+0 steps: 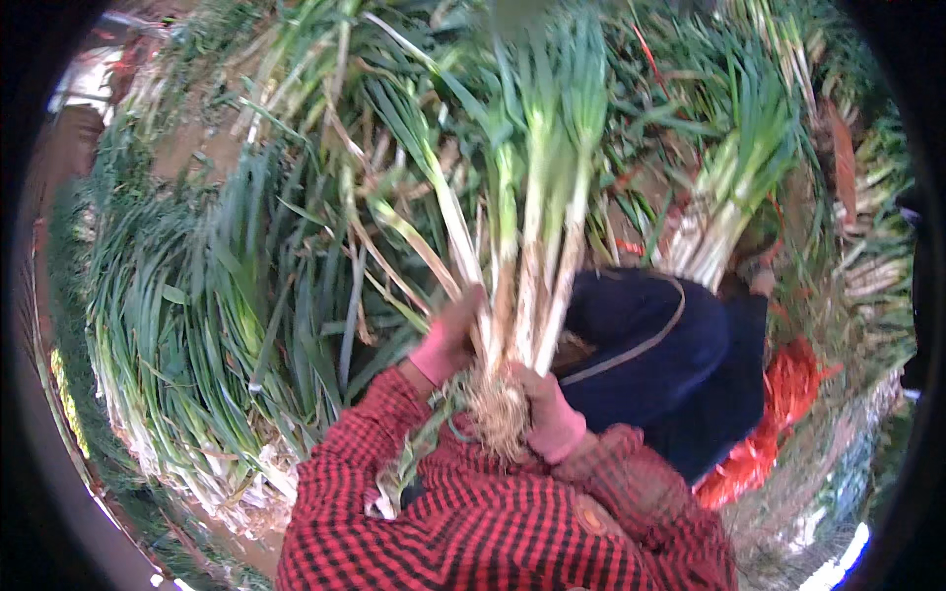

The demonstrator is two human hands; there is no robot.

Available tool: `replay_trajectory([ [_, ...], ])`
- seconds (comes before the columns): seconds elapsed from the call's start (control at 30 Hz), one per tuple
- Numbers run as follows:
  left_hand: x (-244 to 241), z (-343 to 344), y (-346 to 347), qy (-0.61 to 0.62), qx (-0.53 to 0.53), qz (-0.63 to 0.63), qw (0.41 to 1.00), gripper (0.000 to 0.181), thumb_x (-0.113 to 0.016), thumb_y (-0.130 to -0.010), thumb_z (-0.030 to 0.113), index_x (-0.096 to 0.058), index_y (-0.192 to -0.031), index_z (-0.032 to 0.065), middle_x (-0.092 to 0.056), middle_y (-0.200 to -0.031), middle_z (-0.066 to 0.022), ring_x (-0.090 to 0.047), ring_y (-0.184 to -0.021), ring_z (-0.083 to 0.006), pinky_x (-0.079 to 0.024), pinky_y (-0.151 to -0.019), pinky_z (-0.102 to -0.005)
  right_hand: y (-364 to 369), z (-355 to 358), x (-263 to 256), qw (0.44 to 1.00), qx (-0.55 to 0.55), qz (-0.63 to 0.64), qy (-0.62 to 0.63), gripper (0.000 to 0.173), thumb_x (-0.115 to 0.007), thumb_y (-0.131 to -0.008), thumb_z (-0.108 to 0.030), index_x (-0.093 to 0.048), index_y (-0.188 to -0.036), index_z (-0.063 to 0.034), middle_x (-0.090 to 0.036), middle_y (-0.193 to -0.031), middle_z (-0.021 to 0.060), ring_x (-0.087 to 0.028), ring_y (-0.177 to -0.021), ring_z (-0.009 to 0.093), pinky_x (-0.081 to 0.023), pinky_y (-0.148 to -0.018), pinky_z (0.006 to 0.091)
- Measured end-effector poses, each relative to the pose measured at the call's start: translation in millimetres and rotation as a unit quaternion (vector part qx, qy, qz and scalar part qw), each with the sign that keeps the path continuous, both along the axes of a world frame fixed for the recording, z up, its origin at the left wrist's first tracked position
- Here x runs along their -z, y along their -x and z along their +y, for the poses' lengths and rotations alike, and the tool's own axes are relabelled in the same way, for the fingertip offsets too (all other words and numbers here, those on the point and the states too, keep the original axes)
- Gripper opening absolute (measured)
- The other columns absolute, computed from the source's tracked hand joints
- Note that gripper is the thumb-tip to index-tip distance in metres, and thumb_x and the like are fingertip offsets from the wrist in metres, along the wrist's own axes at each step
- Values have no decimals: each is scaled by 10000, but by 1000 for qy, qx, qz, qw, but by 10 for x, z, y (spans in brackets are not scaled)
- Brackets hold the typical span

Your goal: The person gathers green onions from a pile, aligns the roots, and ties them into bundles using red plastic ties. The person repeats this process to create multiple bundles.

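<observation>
Close to my chest I hold a bunch of long green onions (529, 295), roots towards me and green leaves pointing away. My left hand (452, 341), in a pink glove, grips the white stalks from the left side. Lower down, near the tangled roots (499, 414), my right hand (545, 406) closes around the base from the right. Brownish outer skin still covers some of the stalks. A limp, peeled leaf (410, 462) hangs against my red checked shirt below my left wrist.
A large heap of green onions (222, 325) lies to the left. Beyond my right knee (643, 332) is another bunch (720, 199). A red plastic bundle (783, 414) lies beside my right leg. More onions (879, 258) line the far right, with loose leaves over the soil.
</observation>
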State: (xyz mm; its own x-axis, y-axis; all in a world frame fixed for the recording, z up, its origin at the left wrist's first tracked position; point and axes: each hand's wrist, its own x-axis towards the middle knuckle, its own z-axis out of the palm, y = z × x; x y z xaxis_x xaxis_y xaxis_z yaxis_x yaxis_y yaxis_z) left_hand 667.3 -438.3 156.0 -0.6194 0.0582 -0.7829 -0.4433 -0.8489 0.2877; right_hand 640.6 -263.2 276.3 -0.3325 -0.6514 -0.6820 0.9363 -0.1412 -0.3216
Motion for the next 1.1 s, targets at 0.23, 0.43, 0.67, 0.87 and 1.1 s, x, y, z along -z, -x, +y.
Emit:
replay_trajectory([
  [0.23, -412, -259, 79, -36, 139, -11, 990, 501, -563, -955, 508, -632, -1147, 51, -669, -907, -6, -572, -608, -81, -462, -535, -241, -57, 67, 200, 1000, 0, 2, 23, 308, -608, -942, -216, -560, -1173, -18, -649, -932, 58, -664, -816, 155, -563, -724, 309],
  [0.43, -107, 176, 351, -112, 29, 93, 989, 478, -609, -948, 391, -600, -1252, 22, -687, -1143, -113, -674, -994, -233, -538, -921, -388, -15, 111, 255, 985, -30, 168, -3, 312, -699, -808, 5, -595, -1102, -6, -664, -985, 74, -638, -926, 146, -530, -794, 310],
  [0.67, -549, 596, 625, -165, -17, 147, 975, 417, -588, -968, 345, -605, -1252, 40, -699, -1117, -120, -699, -925, -251, -585, -827, -391, 222, 166, 322, 999, 48, -15, 20, 207, -630, -909, -218, -628, -1002, -33, -669, -816, 85, -669, -676, 213, -564, -614, 354],
  [0.87, -1505, 1016, 892, -129, -1, 299, 946, 409, -602, -962, 268, -549, -1288, 28, -612, -1240, -134, -600, -1119, -210, -489, -999, -377, 765, 928, -1199, 998, -64, 26, -10, 300, -672, -883, -214, -627, -1110, -24, -668, -932, 51, -658, -784, 175, -546, -730, 329],
  [1.1, -2674, 2394, 1057, -194, 4, 401, 895, 361, -611, -951, 202, -563, -1272, 46, -589, -1235, -43, -536, -1175, -157, -440, -1020, -344, 481, 2240, -2645, 912, 46, 293, -284, 461, -630, -892, -167, -518, -1298, 19, -666, -1059, 103, -676, -856, 208, -579, -763, 367],
])
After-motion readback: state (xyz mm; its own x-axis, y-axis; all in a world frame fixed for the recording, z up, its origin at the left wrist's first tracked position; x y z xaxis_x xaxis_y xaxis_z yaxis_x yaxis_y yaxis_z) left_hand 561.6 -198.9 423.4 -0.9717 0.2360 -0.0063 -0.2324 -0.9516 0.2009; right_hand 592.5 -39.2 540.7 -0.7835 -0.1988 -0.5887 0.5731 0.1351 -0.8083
